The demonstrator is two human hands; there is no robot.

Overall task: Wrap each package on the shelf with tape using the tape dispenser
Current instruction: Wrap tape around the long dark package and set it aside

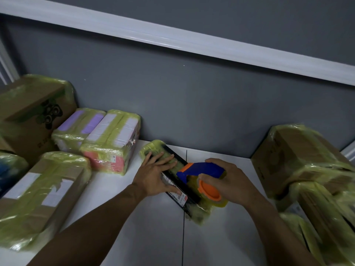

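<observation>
Two hands work on white shelf (134,217). Left hand (155,175), fingers spread flat, pins slim black package (185,188) at centre, lying 11-to-5 o'clock. Right hand (230,182) grips tape dispenser (203,168) at package's 3 o'clock. Advice: keep package pinned, draw tape taut along length.

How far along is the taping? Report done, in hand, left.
Done: the left box, the right box and the pink package show yellowish tape. In hand: the left hand steadies the black package, taped at both ends, its labelled side seemingly bare; the right hand grips the tape dispenser over it. Left: finishing it; no untaped package shows.
</observation>
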